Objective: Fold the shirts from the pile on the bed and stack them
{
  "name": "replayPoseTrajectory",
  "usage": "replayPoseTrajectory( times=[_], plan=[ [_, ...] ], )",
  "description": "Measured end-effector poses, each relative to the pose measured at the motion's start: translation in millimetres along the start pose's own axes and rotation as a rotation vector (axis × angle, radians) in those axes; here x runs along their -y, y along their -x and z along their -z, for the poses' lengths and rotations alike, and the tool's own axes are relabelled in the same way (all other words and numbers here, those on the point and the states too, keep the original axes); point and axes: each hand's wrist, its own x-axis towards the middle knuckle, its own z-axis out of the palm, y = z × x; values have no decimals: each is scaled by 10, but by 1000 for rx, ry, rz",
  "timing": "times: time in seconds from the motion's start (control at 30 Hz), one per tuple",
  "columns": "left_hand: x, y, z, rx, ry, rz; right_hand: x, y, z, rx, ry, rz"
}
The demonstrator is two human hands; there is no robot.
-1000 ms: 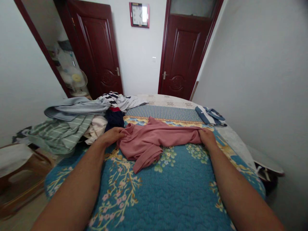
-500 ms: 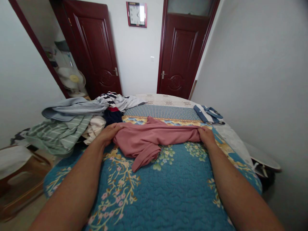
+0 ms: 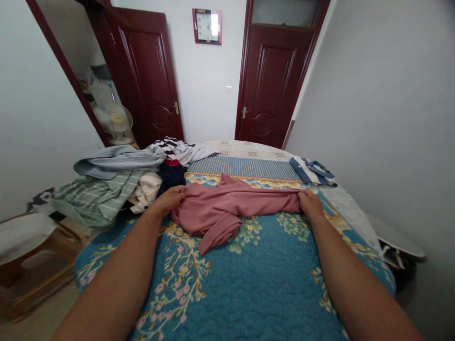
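A pink garment (image 3: 227,201), its exact kind unclear, lies stretched sideways across the blue floral quilt (image 3: 256,284). My left hand (image 3: 171,199) is closed on its left end, and my right hand (image 3: 310,203) pinches its right end. The upper edge runs fairly straight between the two hands. A loose, folded flap, perhaps a sleeve, hangs toward me at the lower left, and a small point of cloth sticks up at the far side.
Left of the garment is a heap of clothes, with a green striped piece (image 3: 99,199) and a grey-blue one (image 3: 117,161). A folded blue-and-white striped shirt (image 3: 313,171) lies at the far right. A wooden stool (image 3: 39,251) stands at the left, and a fan (image 3: 113,118) beyond.
The whole scene has shifted slightly right and down as the head view turned a little. Both hands keep hold of the pink garment, whose shape is nearly the same.
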Motion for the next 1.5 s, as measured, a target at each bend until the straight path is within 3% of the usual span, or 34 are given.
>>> replayPoseTrajectory(
  times=[0.13,0.23,0.33,0.47,0.53,0.63,0.77,0.87,1.0,1.2,1.4,1.5],
  plan=[
    [-48,46,-35,36,113,19,-4,-12,-6,-11,-1,5],
    [-106,37,-28,-99,207,-53,8,-23,-24,-20,-48,-16],
    [-162,-18,6,-226,358,-133,78,-18,-34,-27,-279,-134],
    [-221,-75,2,-265,527,-189,258,44,30,211,-802,-433],
    [-245,-68,-28,-254,539,-204,378,110,91,374,-988,-463],
    [-325,-31,-80,-253,498,-217,603,219,184,454,-1149,-284],
    [-643,-33,-122,-275,499,-272,994,231,342,243,-1322,-13],
    [-1051,-100,-112,-229,534,-392,1353,112,571,84,-1412,114],
    [-1682,-163,-37,-176,569,-562,1870,-79,1052,-83,-1538,232],
    [-2455,5,101,-219,553,-778,2424,-143,1683,-104,-1505,459],
    [-2702,238,229,-311,509,-841,2593,96,1754,-104,-1405,583],
    [-2759,169,354,-334,489,-855,2606,48,1682,-103,-1403,612]
  ],
)
